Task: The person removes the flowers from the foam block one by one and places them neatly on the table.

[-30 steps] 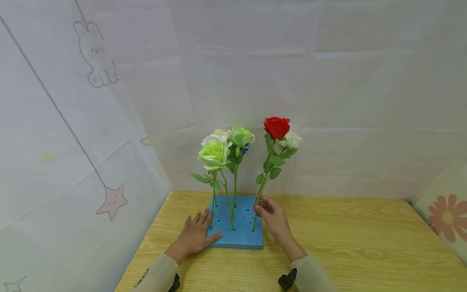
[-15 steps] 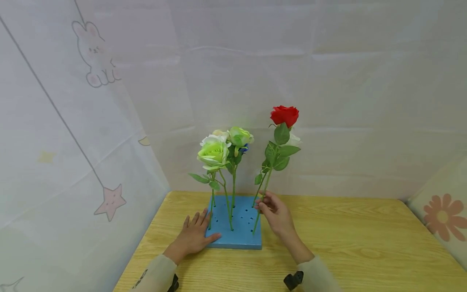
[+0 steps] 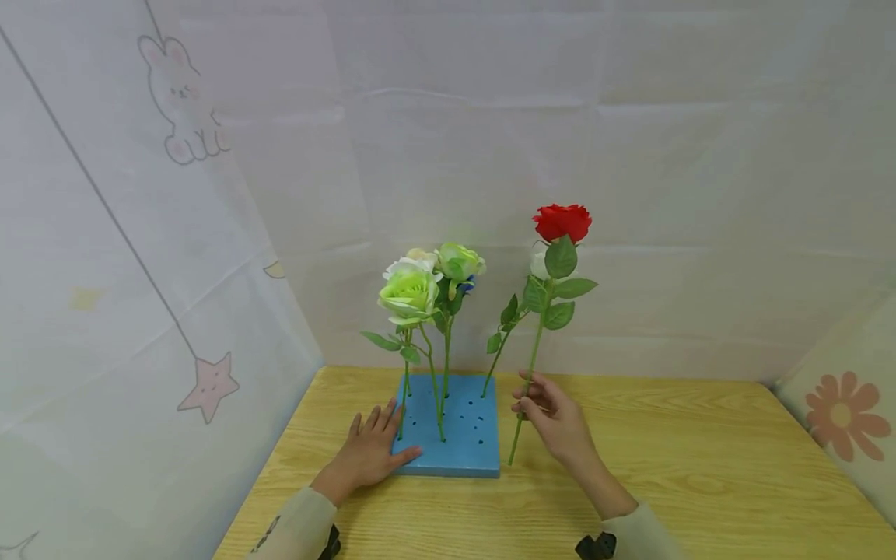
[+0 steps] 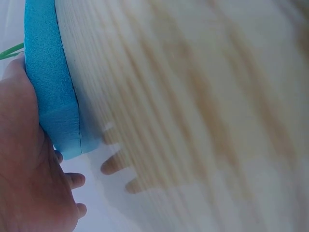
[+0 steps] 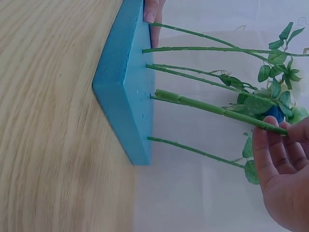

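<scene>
A red rose on a long green stem is pinched by my right hand, its lower tip free of the board and just right of it. In the right wrist view the cut stem end shows plainly. My left hand lies spread on the left edge of the blue foam board, fingers straight, thumb on its front part. Stuck upright in the board are several flowers, among them a green-white rose, a green rose and, at the back right, a leaning white rose.
The board's right half shows several small holes. Under it is a wood-grain table. A pale printed cloth hangs close behind the table, with more cloth at the left and right.
The red rose has come up out of a front right hole and moved right, away from the board, with my right hand. My left hand has stayed on the board.
</scene>
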Motion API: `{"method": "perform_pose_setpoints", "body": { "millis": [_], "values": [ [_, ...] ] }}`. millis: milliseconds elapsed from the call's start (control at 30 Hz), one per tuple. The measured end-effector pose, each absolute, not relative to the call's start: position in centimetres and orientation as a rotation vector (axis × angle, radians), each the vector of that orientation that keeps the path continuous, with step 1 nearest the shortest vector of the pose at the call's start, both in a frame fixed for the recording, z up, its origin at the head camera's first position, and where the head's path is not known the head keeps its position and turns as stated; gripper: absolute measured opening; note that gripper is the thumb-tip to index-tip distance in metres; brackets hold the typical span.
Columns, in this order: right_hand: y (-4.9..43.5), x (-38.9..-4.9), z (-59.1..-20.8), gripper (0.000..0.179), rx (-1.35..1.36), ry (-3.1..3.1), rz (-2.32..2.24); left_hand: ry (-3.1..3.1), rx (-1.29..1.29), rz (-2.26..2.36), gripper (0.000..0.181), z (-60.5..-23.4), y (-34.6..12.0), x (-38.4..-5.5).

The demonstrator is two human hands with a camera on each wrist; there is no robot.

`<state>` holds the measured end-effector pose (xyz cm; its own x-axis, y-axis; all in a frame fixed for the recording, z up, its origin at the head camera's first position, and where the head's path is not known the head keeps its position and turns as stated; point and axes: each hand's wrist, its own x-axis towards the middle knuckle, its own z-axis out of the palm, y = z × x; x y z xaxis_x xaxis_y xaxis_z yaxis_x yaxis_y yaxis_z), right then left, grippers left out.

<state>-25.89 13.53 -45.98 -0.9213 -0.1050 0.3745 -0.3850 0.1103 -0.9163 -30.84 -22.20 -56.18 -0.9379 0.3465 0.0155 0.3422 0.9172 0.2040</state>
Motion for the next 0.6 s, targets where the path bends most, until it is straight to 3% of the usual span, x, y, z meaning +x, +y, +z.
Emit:
{"method": "perform_pose_setpoints", "body": {
  "millis": [600],
  "values": [
    [18.1,-23.5,-45.7,0.050,0.528,-2.257,1.984,3.051,0.555,0.309,0.100,-55.7,-22.1,-30.5]
  ]
}}
